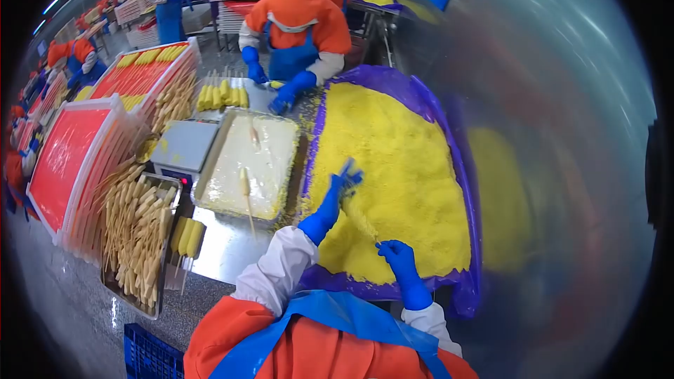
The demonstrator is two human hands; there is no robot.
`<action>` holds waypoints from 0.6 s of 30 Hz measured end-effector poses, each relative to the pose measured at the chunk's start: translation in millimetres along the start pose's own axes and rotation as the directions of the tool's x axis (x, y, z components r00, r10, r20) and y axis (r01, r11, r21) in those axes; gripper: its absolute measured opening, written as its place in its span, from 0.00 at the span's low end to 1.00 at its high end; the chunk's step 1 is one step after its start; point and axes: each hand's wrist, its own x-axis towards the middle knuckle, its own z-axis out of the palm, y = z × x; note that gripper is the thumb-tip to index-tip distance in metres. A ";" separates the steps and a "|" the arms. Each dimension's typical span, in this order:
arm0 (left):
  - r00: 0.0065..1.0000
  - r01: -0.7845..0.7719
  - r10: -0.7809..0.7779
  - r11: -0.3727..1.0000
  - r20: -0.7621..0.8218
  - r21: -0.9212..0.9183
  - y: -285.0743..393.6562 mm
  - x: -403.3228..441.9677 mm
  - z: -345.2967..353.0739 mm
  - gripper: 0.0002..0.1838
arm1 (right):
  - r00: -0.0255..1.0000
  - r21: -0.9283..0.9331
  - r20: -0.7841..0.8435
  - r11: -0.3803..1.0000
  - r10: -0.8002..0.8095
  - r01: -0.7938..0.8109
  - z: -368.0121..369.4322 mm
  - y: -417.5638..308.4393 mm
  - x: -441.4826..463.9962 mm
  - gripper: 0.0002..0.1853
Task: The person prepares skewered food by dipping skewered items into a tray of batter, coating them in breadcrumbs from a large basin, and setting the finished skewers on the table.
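My left hand [342, 180], in a blue glove, is over the left part of the yellow crumbs [407, 161]; its fingers look spread but are blurred by motion. In my right hand [397, 255], gloved in blue, is the end of a stick that carries a crumb-coated food piece [360, 219]. That piece slants up and left from my right hand, its far end just below my left hand. The crumbs lie on a purple sheet [466, 295]. Left of them, a tray of pale batter [270, 161] holds a skewered piece [244, 182] and another one further back.
A metal tray of skewers [140, 238], a scale [184, 144] and stacked red-and-white trays [70, 161] are at the left. Coated skewers [223, 95] lie further back. Across the table a person [298, 28] in orange works with blue-gloved hands. A metal wall [562, 168] rises at the right.
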 end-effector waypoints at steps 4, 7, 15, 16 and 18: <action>0.979 -0.037 -0.117 0.708 -0.168 -0.706 12.0 -41.0 -51.9 0.51 | 0.968 0.329 0.174 0.916 0.181 -0.230 102.4 -50.3 17.2 0.14; 0.951 0.145 0.202 0.382 0.235 -0.913 -57.5 -61.4 -157.7 0.53 | 0.903 0.279 0.307 0.879 0.301 -0.388 172.6 -63.2 21.5 0.15; 0.370 -0.332 0.279 0.931 -0.886 0.155 54.7 -164.1 -187.9 0.26 | 0.898 0.046 0.431 0.992 0.087 -0.118 357.0 -144.5 115.3 0.14; 0.413 -0.243 0.371 0.925 -0.832 0.292 39.4 -180.6 -185.8 0.25 | 0.889 0.067 0.455 0.994 0.047 -0.087 382.7 -148.5 128.4 0.14; 0.746 -0.179 0.414 0.879 -0.522 0.441 33.2 -197.3 -165.0 0.24 | 0.878 0.081 0.479 0.995 0.005 -0.050 419.6 -156.2 153.0 0.13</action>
